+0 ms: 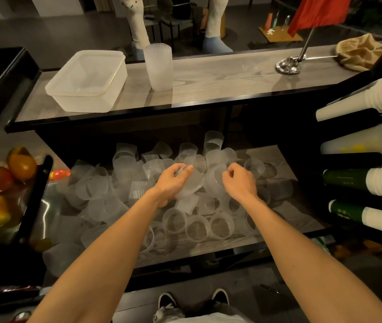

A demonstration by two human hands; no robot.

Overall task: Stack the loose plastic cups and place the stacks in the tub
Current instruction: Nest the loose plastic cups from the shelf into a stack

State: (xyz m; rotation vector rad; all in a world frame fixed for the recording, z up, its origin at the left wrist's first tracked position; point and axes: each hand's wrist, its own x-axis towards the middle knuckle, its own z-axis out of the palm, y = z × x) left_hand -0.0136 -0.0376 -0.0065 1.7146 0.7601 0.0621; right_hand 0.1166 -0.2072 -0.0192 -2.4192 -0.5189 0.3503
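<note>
The left hand gripped a cup round its wall; the right hand curled beside another, grip unclear. Cups seemed light, thin, crushable: best held gently by the sides.

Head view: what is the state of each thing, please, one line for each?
tub: empty, upright, on the upper shelf.
stack of cups: upright, beside the tub, not in it.
loose cups: unstacked, heaped on the lower shelf.
left hand: grips one cup.
right hand: fingers curled over the heap; grip unclear.
</note>
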